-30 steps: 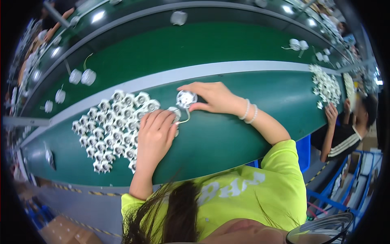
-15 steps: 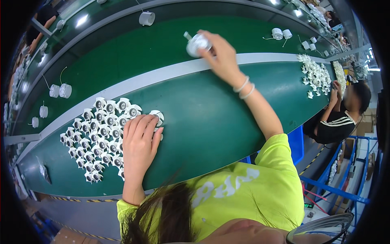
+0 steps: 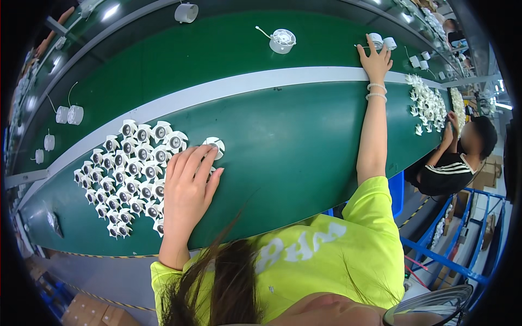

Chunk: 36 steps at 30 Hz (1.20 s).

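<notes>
My left hand (image 3: 190,185) rests over the right edge of a spread of small white fan impellers (image 3: 130,175) with dark round centres. Its fingers lie extended, and one white impeller (image 3: 216,145) shows beside the fingertips; what lies under the palm is hidden. Far out to the right, my right hand (image 3: 375,62) has its fingers spread at a pair of white cylindrical fan housings (image 3: 389,43). The fingertips overlap the left one; whether they touch it I cannot tell. Another white round housing (image 3: 283,41) with a short cable sits on the green belt in front of me.
A pale rail (image 3: 244,86) divides the belt from the green worktable (image 3: 283,141). More housings (image 3: 75,114) stand on the belt at left. At right, a co-worker (image 3: 451,152) handles parts beside a heap of white impellers (image 3: 427,103). A small clear bag (image 3: 54,223) lies at the left end.
My right hand has let go of a white housing, now on the belt, and moved right to the pair of housings. Belt housings on the left have shifted left. My left hand stays over the impellers.
</notes>
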{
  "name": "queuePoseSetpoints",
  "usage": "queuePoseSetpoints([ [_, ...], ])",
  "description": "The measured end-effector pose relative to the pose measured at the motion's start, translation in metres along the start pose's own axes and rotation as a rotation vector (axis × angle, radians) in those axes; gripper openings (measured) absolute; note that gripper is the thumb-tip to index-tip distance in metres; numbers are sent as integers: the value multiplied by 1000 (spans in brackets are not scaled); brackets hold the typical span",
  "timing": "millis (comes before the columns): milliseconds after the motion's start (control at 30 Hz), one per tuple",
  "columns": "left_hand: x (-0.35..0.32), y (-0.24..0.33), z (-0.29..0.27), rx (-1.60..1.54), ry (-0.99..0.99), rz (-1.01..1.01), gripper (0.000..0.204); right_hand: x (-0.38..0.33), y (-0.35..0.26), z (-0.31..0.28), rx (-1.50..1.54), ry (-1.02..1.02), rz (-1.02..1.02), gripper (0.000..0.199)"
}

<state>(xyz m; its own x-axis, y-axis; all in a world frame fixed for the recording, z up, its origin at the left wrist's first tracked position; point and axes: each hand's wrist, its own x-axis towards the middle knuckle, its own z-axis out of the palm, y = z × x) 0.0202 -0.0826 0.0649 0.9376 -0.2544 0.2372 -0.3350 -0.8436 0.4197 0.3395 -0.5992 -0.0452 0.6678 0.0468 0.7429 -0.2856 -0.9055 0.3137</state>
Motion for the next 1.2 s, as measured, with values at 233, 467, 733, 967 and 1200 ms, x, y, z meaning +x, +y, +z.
queuePoseSetpoints([
  [233, -1, 2, -2, 36, -49, 3, 43, 18, -16, -32, 678, -211, 213, 39],
  [467, 0, 0, 6, 84, -90, 120, 46, 38, -122, -171, 1045, -337, -183, 24],
  [733, -1, -2, 7, 80, -103, 81, 49, 2, -174, -218, 1371, -560, -433, 35],
  [967, -1, -4, 10, 63, -119, 92, 50, -13, -223, -262, 1358, -406, -638, 46],
  [1200, 2, -10, 7, 67, -29, 122, 38, -14, -261, -255, 1458, -563, -602, 53],
])
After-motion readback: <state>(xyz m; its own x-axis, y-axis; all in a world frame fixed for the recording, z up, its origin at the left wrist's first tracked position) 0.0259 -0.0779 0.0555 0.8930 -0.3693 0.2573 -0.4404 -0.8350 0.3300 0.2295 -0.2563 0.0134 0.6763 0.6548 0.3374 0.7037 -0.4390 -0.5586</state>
